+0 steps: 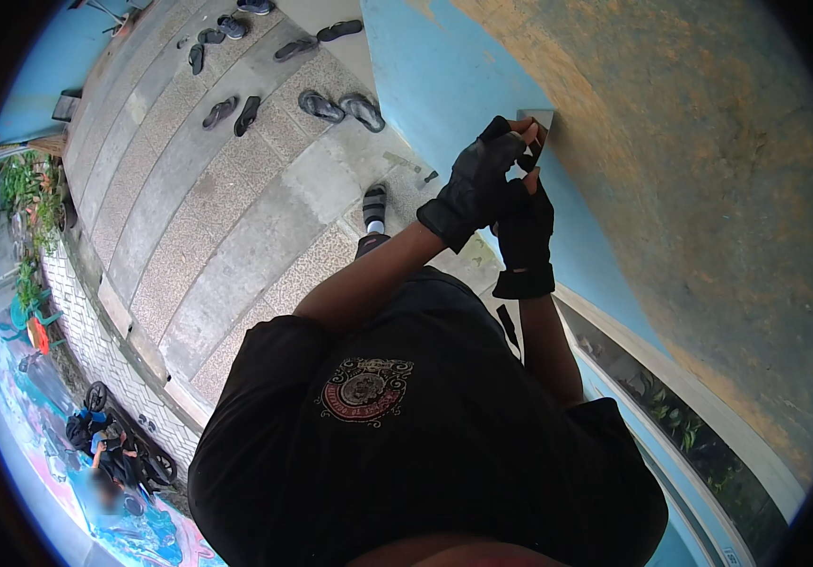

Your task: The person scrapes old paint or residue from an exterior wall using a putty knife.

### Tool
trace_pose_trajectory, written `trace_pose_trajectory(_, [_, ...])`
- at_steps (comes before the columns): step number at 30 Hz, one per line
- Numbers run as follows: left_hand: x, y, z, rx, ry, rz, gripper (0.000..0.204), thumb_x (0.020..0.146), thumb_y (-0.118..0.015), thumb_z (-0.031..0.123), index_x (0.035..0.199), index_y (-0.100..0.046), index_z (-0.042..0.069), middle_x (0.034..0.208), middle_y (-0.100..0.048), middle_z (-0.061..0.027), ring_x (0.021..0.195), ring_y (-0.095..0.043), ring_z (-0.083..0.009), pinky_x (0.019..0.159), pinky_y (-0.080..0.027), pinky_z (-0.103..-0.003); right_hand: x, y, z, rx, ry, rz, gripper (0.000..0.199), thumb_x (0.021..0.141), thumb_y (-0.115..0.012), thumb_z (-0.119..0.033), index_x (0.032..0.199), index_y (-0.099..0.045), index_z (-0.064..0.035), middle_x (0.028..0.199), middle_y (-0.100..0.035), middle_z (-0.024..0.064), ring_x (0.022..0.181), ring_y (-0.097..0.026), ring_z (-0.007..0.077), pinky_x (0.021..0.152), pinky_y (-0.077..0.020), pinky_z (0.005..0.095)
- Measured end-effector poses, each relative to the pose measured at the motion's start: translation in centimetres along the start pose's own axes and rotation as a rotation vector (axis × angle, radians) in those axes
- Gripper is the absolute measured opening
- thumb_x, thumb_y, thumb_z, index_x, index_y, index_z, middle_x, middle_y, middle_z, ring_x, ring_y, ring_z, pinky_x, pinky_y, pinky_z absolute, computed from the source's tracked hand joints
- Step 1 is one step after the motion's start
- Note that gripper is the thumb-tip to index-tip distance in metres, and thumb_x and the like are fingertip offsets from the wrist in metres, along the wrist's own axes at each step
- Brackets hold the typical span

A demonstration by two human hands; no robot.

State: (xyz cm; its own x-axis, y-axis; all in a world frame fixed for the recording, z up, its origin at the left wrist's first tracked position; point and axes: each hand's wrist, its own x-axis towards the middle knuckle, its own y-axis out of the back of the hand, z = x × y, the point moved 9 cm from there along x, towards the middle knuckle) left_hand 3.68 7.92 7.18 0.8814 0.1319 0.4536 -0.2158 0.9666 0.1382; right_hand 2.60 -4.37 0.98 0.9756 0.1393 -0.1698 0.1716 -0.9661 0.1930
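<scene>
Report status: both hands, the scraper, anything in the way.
Left hand and right hand, gloved, both gripping scraper. Scraper blade pressed against wall at the blue paint edge. Nothing blocking.

Black fingerless gloves [482,184], a grey scraper blade [541,117], a wall [690,189] scraped ochre over light blue, speckled grey tiles [236,217]

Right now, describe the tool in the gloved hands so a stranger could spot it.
Find the curved blue wall with the bare, scraped brown patch. At the patch's edge, both hands in black fingerless gloves press a small flat grey metal scraper blade against it. It is the only pale, straight-edged thing there.
</scene>
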Motion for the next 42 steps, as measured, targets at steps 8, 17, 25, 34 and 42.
trace_pose_trajectory(8, [-2.6, -0.5, 1.8, 0.010, -0.067, -0.054, 0.039, 0.084, -0.072, 0.014, 0.120, -0.060, 0.006, 0.136, -0.056, -0.0183, 0.104, -0.066, -0.0329, 0.081, -0.055, -0.036, 0.7, 1.1, -2.5, -0.227, 0.193, -0.075, 0.048, 0.090, -0.057, -0.001, 0.138, -0.050, -0.0051, 0.107, -0.066, 0.0100, 0.092, -0.063, 0.0137, 0.075, -0.0521, 0.0273])
trace_pose_trajectory(17, [-4.0, 4.3, 1.5, 0.166, 0.154, 0.024, 0.030, 0.087, -0.064, 0.003, 0.116, -0.061, -0.001, 0.133, -0.059, -0.0180, 0.111, -0.065, -0.0294, 0.086, -0.056, -0.035, -1.4, 0.3, -2.4, 0.066, -0.034, -0.231, 0.052, 0.087, -0.063, -0.005, 0.137, -0.048, -0.0034, 0.067, -0.051, 0.0007, 0.047, -0.050, 0.0094, 0.044, -0.0417, 0.0271])
trace_pose_trajectory(25, [-7.3, 0.5, -1.1, -0.101, 0.342, -0.138, 0.043, 0.099, -0.058, 0.020, 0.136, -0.050, 0.000, 0.110, -0.067, -0.0106, 0.100, -0.066, -0.0135, 0.076, -0.053, -0.027, -2.6, 0.3, -4.7, 0.093, -0.045, -0.172, 0.023, 0.090, -0.060, -0.006, 0.112, -0.056, -0.0032, 0.067, -0.053, 0.0002, 0.050, -0.051, 0.0093, 0.046, -0.0421, 0.0257])
trace_pose_trajectory(34, [-6.7, 3.3, 1.3, -0.374, 0.230, -0.396, 0.053, 0.092, -0.066, 0.026, 0.134, -0.049, -0.001, 0.108, -0.057, -0.0022, 0.094, -0.055, -0.0094, 0.087, -0.047, -0.027, -2.4, -4.3, -6.9, 0.434, 0.036, -0.294, 0.013, 0.094, -0.058, -0.017, 0.090, -0.054, -0.0053, 0.066, -0.051, 0.0010, 0.052, -0.048, 0.0081, 0.046, -0.0380, 0.0217])
trace_pose_trajectory(42, [-7.7, 8.8, 4.2, -0.477, 0.179, -0.491, 0.048, 0.072, -0.083, 0.012, 0.113, -0.058, 0.006, 0.109, -0.066, -0.0024, 0.106, -0.061, -0.0168, 0.095, -0.048, -0.032, -6.2, -14.3, -12.0, 1.858, 0.018, -1.027, 0.054, 0.098, -0.045, -0.006, 0.150, -0.032, -0.0122, 0.073, -0.051, 0.0067, 0.056, -0.055, 0.0125, 0.049, -0.0532, 0.0254])
